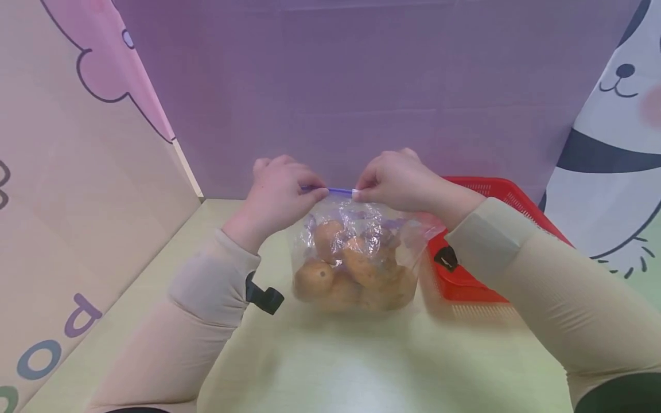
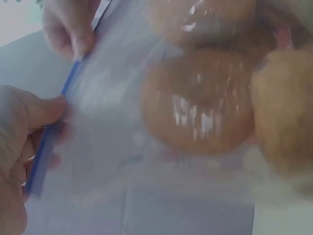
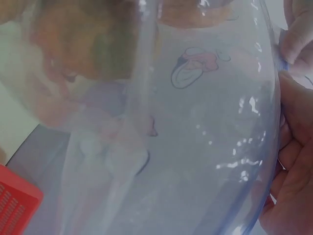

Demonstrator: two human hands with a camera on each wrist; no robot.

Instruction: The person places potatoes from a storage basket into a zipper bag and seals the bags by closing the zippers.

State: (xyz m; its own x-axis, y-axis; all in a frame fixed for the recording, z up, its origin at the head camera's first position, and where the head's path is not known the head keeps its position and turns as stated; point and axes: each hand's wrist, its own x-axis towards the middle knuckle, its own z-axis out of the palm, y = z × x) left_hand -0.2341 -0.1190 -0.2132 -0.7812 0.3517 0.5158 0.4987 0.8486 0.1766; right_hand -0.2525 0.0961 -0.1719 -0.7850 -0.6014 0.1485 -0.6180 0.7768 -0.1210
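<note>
A clear zip bag [image 1: 356, 215] with a blue-purple zip strip [image 1: 339, 191] stands upright on the table. Inside it lie several round, orange-brown pieces of produce [image 1: 338, 289], their exact kind unclear through the shiny plastic. My left hand [image 1: 281, 192] pinches the strip's left part between thumb and fingers. Close beside it, my right hand [image 1: 397, 180] pinches the strip near a small white piece, probably the slider [image 1: 355, 195]. In the left wrist view, both hands are along the blue strip [image 2: 51, 132]. Large printed drawings show through the plastic in the right wrist view.
A red perforated basket [image 1: 449, 287] stands to the right, partly behind the bag and under my right forearm. A purple backdrop [image 1: 361, 86] rises behind the pale table [image 1: 330, 367]. Printed panels [image 1: 77, 189] flank it. Black wrist straps [image 1: 265, 298] hang by the sleeves.
</note>
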